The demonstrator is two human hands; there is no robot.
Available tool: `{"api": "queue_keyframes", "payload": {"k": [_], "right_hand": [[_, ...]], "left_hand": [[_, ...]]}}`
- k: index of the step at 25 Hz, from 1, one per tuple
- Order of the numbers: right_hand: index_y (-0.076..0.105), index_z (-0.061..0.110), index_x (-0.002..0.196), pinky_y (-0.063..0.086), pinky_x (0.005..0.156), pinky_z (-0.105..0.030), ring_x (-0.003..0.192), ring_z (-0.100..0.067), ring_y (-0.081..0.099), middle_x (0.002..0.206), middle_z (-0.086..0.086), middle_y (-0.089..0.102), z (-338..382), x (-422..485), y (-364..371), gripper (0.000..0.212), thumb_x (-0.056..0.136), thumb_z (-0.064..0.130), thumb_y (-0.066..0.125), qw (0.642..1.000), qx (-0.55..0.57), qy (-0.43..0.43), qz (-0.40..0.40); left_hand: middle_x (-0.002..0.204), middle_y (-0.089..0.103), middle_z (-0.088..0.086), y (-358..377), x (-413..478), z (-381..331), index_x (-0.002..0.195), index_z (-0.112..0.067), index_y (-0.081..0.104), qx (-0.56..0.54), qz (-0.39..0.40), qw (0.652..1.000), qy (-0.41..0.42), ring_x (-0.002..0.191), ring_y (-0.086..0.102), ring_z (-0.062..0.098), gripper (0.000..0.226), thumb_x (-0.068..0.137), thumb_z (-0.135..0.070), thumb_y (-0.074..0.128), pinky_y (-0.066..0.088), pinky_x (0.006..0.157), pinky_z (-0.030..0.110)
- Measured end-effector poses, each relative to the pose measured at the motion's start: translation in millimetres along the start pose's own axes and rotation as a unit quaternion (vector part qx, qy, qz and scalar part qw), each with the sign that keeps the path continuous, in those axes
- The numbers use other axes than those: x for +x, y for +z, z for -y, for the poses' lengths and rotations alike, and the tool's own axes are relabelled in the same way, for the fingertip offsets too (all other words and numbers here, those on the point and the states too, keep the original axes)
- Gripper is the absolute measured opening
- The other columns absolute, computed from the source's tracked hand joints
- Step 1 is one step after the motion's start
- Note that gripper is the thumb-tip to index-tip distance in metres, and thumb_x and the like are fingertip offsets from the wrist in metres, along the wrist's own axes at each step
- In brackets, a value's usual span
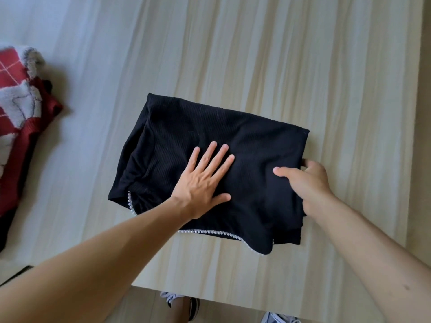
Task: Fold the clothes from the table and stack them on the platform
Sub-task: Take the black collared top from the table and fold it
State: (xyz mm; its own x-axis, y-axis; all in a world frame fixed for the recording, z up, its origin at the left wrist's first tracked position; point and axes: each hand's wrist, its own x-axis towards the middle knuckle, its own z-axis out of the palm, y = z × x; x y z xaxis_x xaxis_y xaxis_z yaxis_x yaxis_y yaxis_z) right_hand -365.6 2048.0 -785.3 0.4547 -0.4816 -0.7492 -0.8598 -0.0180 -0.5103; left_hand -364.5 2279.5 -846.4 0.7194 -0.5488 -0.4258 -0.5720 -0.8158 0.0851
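A black ribbed garment (182,127) with a white beaded trim lies folded into a rough rectangle on the pale wooden table (303,66). My left hand (203,180) presses flat on its middle, fingers straight and spread. My right hand (307,183) grips the garment's right edge, thumb on top and fingers curled underneath the fabric.
A red, white and grey patterned garment (16,108) lies in a heap at the table's left edge, with dark cloth under it. The table's near edge runs below the black garment; shoes (182,304) show on the floor beneath. The table's right edge is close to my right hand.
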Motion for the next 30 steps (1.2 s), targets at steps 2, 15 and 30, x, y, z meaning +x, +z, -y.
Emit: {"api": "queue_keyframes", "payload": {"k": [2,15,30], "right_hand": [[0.064,0.018,0.113,0.060,0.081,-0.045,0.092,-0.027,0.073,0.110,-0.005,0.074,22.2,-18.7,-1.8,0.041,0.077,0.006,0.081,0.997,0.012,-0.001,0.075],[0.041,0.028,0.148,0.045,0.104,-0.027,0.122,-0.007,0.053,0.137,0.005,0.048,50.8,-107.1,130.0,0.058,0.094,0.015,0.060,0.897,-0.230,-0.284,0.250],[0.019,0.024,0.158,0.034,0.112,-0.031,0.140,-0.017,0.040,0.151,-0.003,0.037,120.7,-6.5,151.3,0.111,0.071,0.041,0.087,0.866,-0.334,-0.347,0.136]], "left_hand": [[0.171,-0.010,0.005,-10.2,-1.8,1.8,0.163,-0.019,0.003,-0.124,-0.003,0.992,-0.015,0.156,-0.017,0.027,0.086,0.098,-0.063,0.039,-0.003,0.126,0.054],[0.114,0.069,-0.002,-70.7,-51.2,120.0,0.135,-0.018,0.054,-0.536,-0.049,0.756,-0.373,0.102,0.069,0.016,0.076,0.074,-0.056,0.080,0.054,0.083,0.030],[0.136,0.044,0.009,-15.6,-95.8,86.1,0.146,-0.011,0.031,-0.388,-0.038,0.810,-0.438,0.129,0.042,0.031,0.118,0.057,-0.071,0.080,0.043,0.103,0.044]]}}
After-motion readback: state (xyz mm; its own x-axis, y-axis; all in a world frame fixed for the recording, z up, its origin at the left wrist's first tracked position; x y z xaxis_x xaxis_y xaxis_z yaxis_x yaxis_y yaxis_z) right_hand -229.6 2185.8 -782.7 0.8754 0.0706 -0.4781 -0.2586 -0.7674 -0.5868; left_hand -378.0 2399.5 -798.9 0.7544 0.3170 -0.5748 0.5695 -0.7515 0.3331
